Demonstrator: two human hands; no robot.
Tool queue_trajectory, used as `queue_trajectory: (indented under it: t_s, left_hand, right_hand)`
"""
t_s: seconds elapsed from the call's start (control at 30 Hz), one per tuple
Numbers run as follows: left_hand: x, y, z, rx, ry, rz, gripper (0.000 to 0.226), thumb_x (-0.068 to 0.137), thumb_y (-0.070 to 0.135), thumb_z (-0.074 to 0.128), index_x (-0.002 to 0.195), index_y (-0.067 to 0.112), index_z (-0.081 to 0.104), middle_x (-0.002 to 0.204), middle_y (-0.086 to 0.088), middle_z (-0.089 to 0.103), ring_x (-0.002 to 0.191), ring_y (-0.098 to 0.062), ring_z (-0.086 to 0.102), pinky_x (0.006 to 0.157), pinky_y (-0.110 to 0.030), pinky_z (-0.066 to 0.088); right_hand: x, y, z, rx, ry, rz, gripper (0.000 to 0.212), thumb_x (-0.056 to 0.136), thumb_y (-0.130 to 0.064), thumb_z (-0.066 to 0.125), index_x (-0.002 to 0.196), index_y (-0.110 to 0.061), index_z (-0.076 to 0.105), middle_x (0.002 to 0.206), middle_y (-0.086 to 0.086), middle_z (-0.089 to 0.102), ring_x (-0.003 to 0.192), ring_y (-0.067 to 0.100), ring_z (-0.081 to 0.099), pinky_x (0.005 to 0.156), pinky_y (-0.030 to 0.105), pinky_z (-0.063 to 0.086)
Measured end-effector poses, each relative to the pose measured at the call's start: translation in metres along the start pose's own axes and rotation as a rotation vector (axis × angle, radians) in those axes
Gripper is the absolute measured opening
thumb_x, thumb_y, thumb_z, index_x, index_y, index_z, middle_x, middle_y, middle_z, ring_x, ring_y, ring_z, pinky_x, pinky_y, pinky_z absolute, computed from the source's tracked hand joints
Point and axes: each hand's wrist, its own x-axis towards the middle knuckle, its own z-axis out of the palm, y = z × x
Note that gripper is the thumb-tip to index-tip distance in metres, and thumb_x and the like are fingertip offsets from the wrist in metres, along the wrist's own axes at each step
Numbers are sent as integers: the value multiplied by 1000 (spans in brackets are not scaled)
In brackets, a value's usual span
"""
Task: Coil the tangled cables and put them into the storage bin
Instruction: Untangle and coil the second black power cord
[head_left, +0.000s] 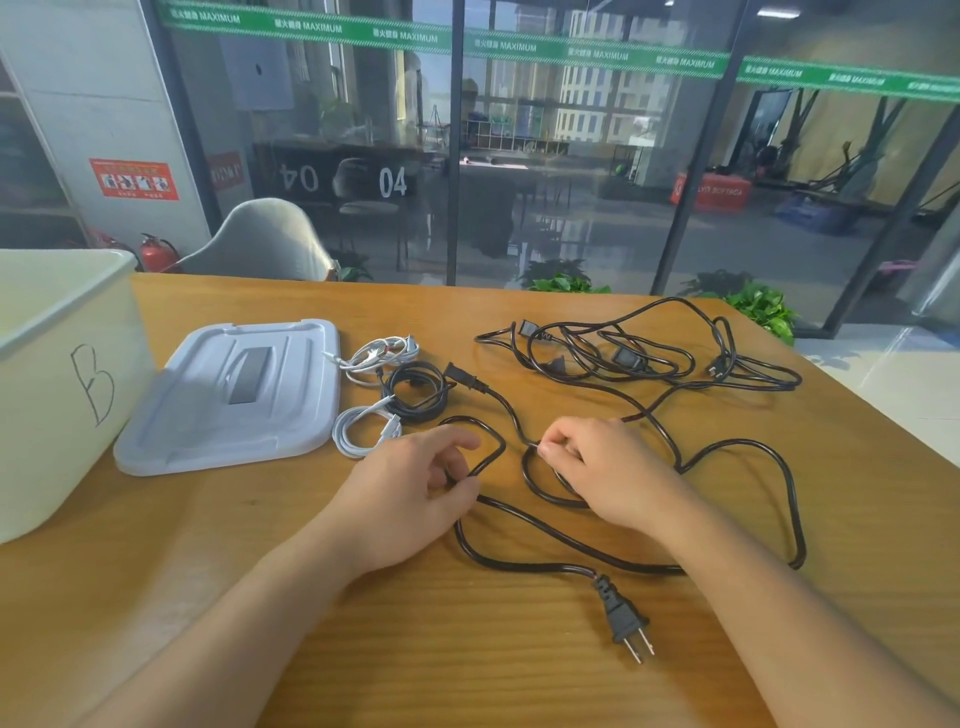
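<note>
Far left of left hand: cream plastic storage bin (62, 374) marked "B", on wooden table (467, 649). Beside it, pale grey plastic lid (234, 395) lying flat. Just beyond left hand: two coiled white cables (363, 431), small coiled black cable (415, 389). Left hand (410, 493) pinches loop of long black power cord (571, 545); right hand (613, 467) pinches same cord near fingertips, hands close together, apart. Cord's two-prong plug (623, 618) lies near side of hands. Beyond right hand: tangled heap of black cables (649, 353).
</note>
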Motion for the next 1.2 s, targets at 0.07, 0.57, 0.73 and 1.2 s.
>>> queue_trajectory:
  t_s: [0.07, 0.57, 0.73, 1.2]
  left_hand:
    - [1, -1, 0, -61, 38, -14, 33, 98, 42, 65, 130, 35, 64, 94, 19, 69, 89, 1, 62, 71, -14, 46]
    - [9, 9, -19, -922, 272, -192, 41, 110, 43, 41, 135, 20, 63, 120, 3, 77, 111, -16, 71, 88, -34, 54]
    - [9, 8, -30, -1055, 317, -125, 41, 111, 37, 43, 133, 11, 64, 120, -10, 76, 111, -25, 71, 93, -38, 54]
    - [2, 24, -45, -1431, -34, -49, 63, 102, 57, 43, 114, 5, 76, 105, -17, 74, 86, -24, 73, 78, -32, 61]
  right_hand:
    - [0, -2, 0, 83, 106, -4, 24, 109, -38, 46, 101, -27, 66, 63, -7, 61, 55, 7, 57, 53, 20, 44]
    - [-16, -33, 5, 519, 87, -327, 18, 110, -35, 46, 99, -34, 60, 70, -8, 58, 58, 5, 48, 54, 23, 38]
    - [-21, -42, 10, 476, -55, -407, 21, 112, -27, 43, 101, -25, 61, 68, -14, 53, 66, 9, 52, 89, 35, 56]
    - [-14, -35, 6, 994, -534, -190, 32, 113, -42, 37, 95, -21, 54, 72, -8, 35, 60, 10, 22, 51, 17, 23]
